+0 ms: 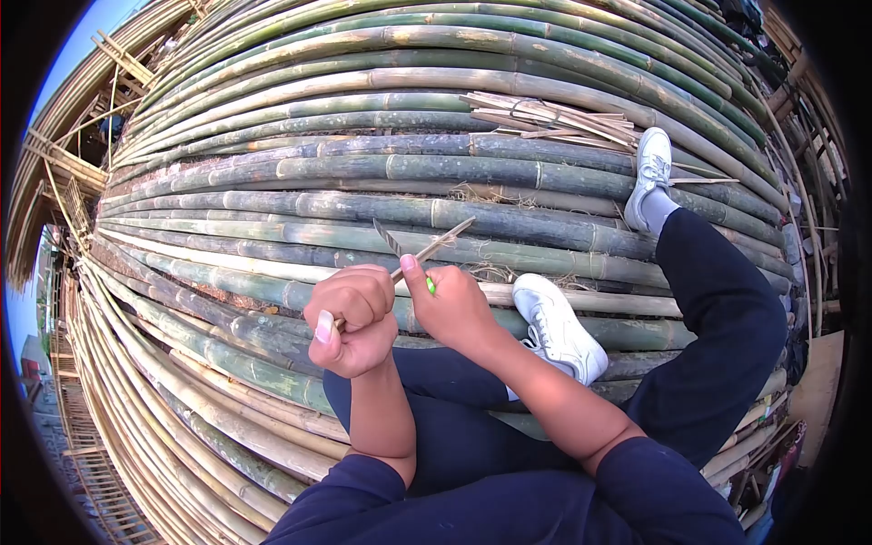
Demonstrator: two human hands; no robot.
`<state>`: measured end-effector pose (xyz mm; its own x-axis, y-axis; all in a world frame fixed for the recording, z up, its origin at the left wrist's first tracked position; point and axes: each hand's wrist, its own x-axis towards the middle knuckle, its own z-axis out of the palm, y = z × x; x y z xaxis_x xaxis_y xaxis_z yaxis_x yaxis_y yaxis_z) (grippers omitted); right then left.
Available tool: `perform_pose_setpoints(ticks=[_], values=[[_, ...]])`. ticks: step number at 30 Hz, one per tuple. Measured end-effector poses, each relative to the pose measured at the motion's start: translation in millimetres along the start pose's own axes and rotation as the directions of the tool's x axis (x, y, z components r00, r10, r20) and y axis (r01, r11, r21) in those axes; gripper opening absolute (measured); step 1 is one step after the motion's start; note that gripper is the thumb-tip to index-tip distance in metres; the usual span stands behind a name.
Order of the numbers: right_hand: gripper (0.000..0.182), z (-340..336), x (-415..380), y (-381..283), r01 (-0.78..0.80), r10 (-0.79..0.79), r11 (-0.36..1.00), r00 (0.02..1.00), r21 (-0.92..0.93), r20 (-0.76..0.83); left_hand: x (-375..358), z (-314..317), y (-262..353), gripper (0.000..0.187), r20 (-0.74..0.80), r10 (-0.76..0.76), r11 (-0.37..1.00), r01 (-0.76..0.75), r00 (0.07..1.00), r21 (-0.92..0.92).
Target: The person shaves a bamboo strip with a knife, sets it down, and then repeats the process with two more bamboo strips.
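My left hand (352, 320) is closed in a fist around a thin bamboo stick (447, 238), whose split-looking far end points up and to the right. A short butt of the stick pokes out by the left thumb. Close beside it, my right hand (454, 304) grips a knife (388, 239) with a bright green handle, mostly hidden by the fingers. The blade points up and left and crosses the stick in this view, just in front of both hands. My right thumb lies along the stick near the crossing.
Long green and grey bamboo poles (363, 168) lie side by side beneath me. A tied bundle of split bamboo strips (549, 118) rests on them, near my outstretched white shoe (652, 173). Shavings (490, 193) are scattered on the poles. Bamboo racks (82, 159) stand at the left.
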<state>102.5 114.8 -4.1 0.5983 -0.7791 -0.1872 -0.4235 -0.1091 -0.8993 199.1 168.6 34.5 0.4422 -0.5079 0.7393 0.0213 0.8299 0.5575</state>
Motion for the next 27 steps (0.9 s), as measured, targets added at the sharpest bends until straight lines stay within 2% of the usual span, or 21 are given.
perform_pose_setpoints(ticks=[1,3,6,10,12,13,15,16,18,19,21,22,24,25,27], values=[[0.070,0.6,1.2,2.9,-0.001,0.001,1.000,1.000,0.001,0.004,0.4,-0.5,-0.4,0.039,-0.002,-0.001,1.000,0.001,1.000,0.003],[0.068,0.7,1.0,9.3,0.125,-0.126,0.991,0.992,0.055,0.015,0.7,-0.6,-0.3,0.039,-0.008,0.012,1.000,-0.012,1.000,0.004],[0.065,-4.1,0.8,9.0,0.106,-0.122,0.981,0.988,0.159,0.092,1.9,0.4,-0.4,0.039,0.005,0.009,1.000,-0.009,1.000,-0.009],[0.064,-4.4,4.0,10.9,0.146,-0.164,0.971,0.983,0.189,0.081,1.9,-0.9,-1.2,0.039,-0.010,0.008,1.000,-0.009,1.000,-0.018],[0.065,-3.7,13.0,18.2,0.074,-0.088,0.989,0.991,0.129,0.105,2.4,-4.2,-1.0,0.039,-0.010,0.012,1.000,-0.012,1.000,-0.026],[0.065,-2.0,20.6,32.1,0.073,-0.087,0.989,0.991,0.130,0.104,2.0,-4.8,-0.6,0.039,-0.010,0.010,1.000,-0.011,1.000,-0.027],[0.064,-1.1,39.9,70.7,-0.033,0.031,0.999,0.994,0.012,0.103,2.4,-5.2,-0.7,0.039,-0.010,0.013,1.000,-0.013,1.000,-0.024],[0.064,-3.6,45.0,79.0,-0.029,0.028,1.000,0.994,0.009,0.102,2.6,-4.0,-1.2,0.039,-0.011,0.017,1.000,-0.017,1.000,-0.024],[0.065,-9.2,48.1,77.9,-0.166,0.167,0.986,0.985,-0.031,0.050,1.4,1.1,-2.2,0.040,0.008,0.012,1.000,-0.012,1.000,0.027],[0.065,-9.5,44.3,77.3,-0.164,0.166,0.986,0.985,-0.029,0.050,1.9,3.6,-2.8,0.040,0.010,0.013,1.000,-0.013,1.000,0.028],[0.066,-19.1,20.1,41.6,-0.035,0.028,0.995,0.997,0.091,0.071,1.4,7.9,-3.3,0.039,0.027,0.002,1.000,-0.002,1.000,0.013],[0.066,-14.2,14.3,36.0,-0.038,0.031,0.995,0.997,0.090,0.075,0.7,7.3,-3.5,0.039,0.023,0.000,1.000,0.000,1.000,0.015],[0.066,-5.2,6.6,28.2,0.159,-0.177,0.967,0.981,0.200,0.077,0.7,5.6,-3.6,0.041,0.005,0.007,1.000,-0.006,1.000,-0.027],[0.066,-3.4,12.6,35.2,0.159,-0.177,0.967,0.982,0.199,0.073,1.3,3.3,-3.0,0.041,0.007,0.007,1.000,-0.006,1.000,-0.031],[0.067,4.8,38.9,65.1,-0.064,0.058,0.995,0.995,0.077,0.078,3.5,-4.8,-1.6,0.041,-0.028,-0.004,0.999,0.003,1.000,-0.042]])
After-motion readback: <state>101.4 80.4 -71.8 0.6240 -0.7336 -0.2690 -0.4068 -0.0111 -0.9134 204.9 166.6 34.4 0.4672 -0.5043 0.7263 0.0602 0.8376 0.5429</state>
